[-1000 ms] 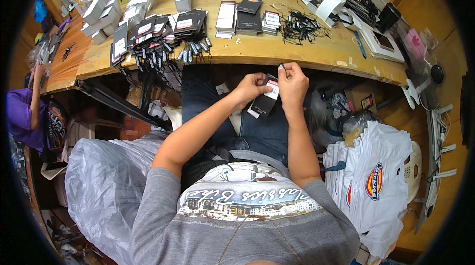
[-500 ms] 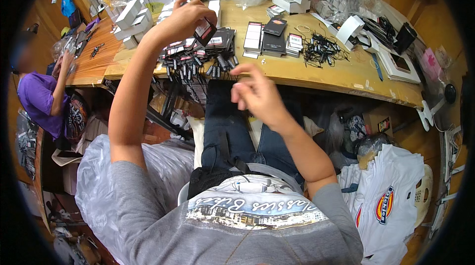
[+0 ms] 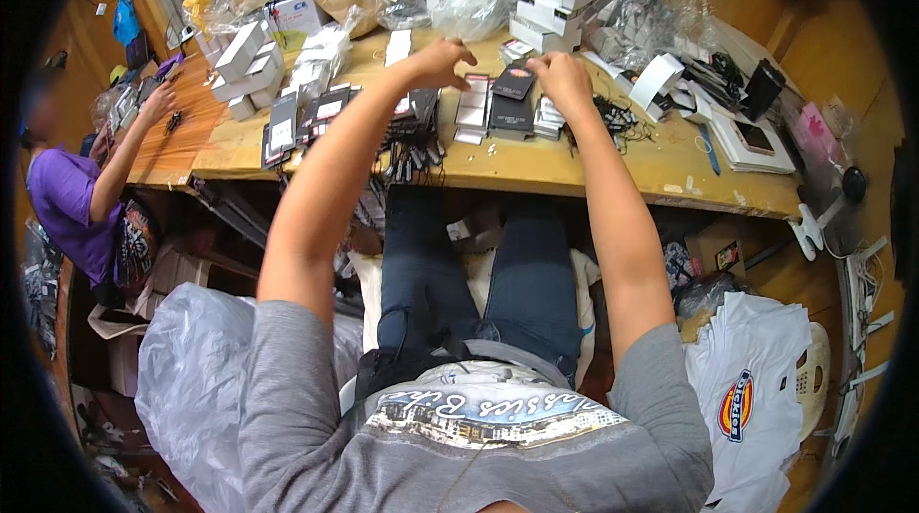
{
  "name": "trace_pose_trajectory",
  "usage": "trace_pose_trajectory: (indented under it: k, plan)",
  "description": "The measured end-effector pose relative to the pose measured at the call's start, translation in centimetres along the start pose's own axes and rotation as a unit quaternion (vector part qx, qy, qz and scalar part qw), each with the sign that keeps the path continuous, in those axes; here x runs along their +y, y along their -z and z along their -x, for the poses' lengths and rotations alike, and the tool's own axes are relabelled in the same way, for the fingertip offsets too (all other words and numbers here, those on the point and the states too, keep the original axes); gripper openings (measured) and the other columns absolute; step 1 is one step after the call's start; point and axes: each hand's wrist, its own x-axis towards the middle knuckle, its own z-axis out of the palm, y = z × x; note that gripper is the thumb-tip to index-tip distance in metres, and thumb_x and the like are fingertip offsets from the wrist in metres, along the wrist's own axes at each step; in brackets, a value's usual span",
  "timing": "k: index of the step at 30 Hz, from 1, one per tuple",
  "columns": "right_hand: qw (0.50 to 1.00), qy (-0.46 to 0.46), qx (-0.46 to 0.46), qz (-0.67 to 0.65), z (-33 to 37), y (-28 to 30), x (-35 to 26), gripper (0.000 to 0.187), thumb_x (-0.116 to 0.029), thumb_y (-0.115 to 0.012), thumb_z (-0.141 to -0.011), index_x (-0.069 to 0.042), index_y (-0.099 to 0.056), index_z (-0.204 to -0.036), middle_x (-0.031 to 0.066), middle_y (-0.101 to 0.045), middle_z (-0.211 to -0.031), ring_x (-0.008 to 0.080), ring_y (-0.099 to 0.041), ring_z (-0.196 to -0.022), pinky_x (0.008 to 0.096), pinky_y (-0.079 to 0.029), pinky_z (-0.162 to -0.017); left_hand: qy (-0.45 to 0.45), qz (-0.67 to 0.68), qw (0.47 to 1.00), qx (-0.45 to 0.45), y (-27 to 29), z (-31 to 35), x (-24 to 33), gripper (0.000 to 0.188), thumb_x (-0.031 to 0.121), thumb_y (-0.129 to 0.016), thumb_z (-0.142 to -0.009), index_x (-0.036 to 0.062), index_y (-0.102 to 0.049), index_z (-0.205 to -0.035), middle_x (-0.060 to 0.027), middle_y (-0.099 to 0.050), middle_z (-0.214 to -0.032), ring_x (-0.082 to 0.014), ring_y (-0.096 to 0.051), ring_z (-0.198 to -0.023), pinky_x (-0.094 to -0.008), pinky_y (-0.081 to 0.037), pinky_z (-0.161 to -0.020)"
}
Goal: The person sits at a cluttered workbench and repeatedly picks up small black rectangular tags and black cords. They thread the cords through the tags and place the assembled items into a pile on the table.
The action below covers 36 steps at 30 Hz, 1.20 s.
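Fingers of the right hand [image 3: 565,80] are bent and drawn together at the far right corner of the top black card [image 3: 514,84]; whether they pinch it cannot be told. That card lies on a stack of black cards [image 3: 511,118], its long axis running away from the person, with the far end leaning a little to the right and its red emblem at that far end. The stack beneath lies along much the same line.

The left hand [image 3: 440,65] hangs over the counter [image 3: 536,171], near the far left of the cards, its fingers curved and parted from the thumb, with nothing visible between them.

Just left of the black stack, a stack of white-and-red cards [image 3: 473,108] points the same way, its far end also tilting rightward. Small white tags [image 3: 549,118] sit just right of the black stack, near a tangle of black cords [image 3: 620,118].

Farther left, partly behind the left forearm, black tagged cards [image 3: 414,118] lie heaped, their cords and dark toggles [image 3: 412,164] dangling over the near edge. Beyond the hands stand stacked white boxes [image 3: 553,1].
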Motion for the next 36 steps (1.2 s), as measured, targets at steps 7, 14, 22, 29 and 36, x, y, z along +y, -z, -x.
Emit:
trace_pose_trajectory:
  k: [7, 14, 22, 29, 36]
  plan:
    - [0.979, -0.066, -0.157, 0.112, -4.7, -3.4, -0.1, 0.090, -0.065, -0.060, -0.049, 0.001, -0.047, -0.109, 0.0150, -0.024, -0.129, 0.0341, -0.019, -0.117, 0.0460, -0.026, -0.091, 0.141, -0.053, 0.981, -0.119, -1.7, -2.0, -0.9, 0.083, 0.046, -0.071, -0.049, 0.0048, -0.041, -0.114, -0.0150, -0.037, -0.119, -0.0327, -0.033, -0.110, -0.0386, -0.029, -0.091]
    - [0.995, -0.051, -0.043, 0.071, -5.3, -5.4, 1.6, 0.052, -0.042, -0.072, -0.052, 0.000, -0.061, -0.081, 0.0141, -0.059, -0.084, 0.0270, -0.052, -0.086, 0.0344, -0.041, -0.075, 0.132, -0.055, 0.984, 0.106, -1.8, -0.4, 1.5, 0.058, 0.029, -0.073, -0.053, 0.0108, -0.044, -0.100, -0.0142, -0.049, -0.102, -0.0313, -0.043, -0.100, -0.0387, -0.038, -0.078]
    - [0.990, -0.094, -0.048, -0.090, -5.0, -6.1, 1.4, 0.038, -0.024, -0.075, -0.052, 0.000, -0.060, -0.077, 0.0173, -0.059, -0.086, 0.0282, -0.057, -0.081, 0.0331, -0.044, -0.072, 0.201, 0.430, 0.807, 0.351, 0.1, 0.7, 2.1, 0.035, -0.002, -0.060, -0.066, 0.0025, -0.048, -0.098, -0.0024, -0.051, -0.068, -0.0092, -0.049, -0.059, -0.0204, -0.041, -0.050]
    - [0.971, -0.071, 0.014, -0.226, -5.5, -5.7, 2.1, 0.028, -0.009, -0.073, -0.055, 0.000, -0.060, -0.077, 0.0103, -0.061, -0.073, 0.0158, -0.056, -0.057, 0.0278, -0.045, -0.055, 0.209, 0.540, 0.710, 0.400, 1.8, 2.4, 5.1, 0.025, 0.010, -0.062, -0.071, -0.0034, -0.055, -0.091, -0.0032, -0.057, -0.073, -0.0060, -0.050, -0.058, -0.0179, -0.040, -0.050]
    - [0.816, -0.046, -0.141, -0.559, 0.3, 2.2, -2.0, 0.015, -0.003, -0.062, -0.070, 0.002, -0.056, -0.082, 0.0013, -0.054, -0.065, 0.0059, -0.044, -0.046, 0.0141, -0.033, -0.039, 0.206, 0.421, 0.768, 0.435, -0.1, 2.6, 5.9, 0.016, 0.011, -0.062, -0.071, -0.0041, -0.059, -0.077, -0.0021, -0.056, -0.063, -0.0051, -0.047, -0.051, -0.0173, -0.037, -0.047]
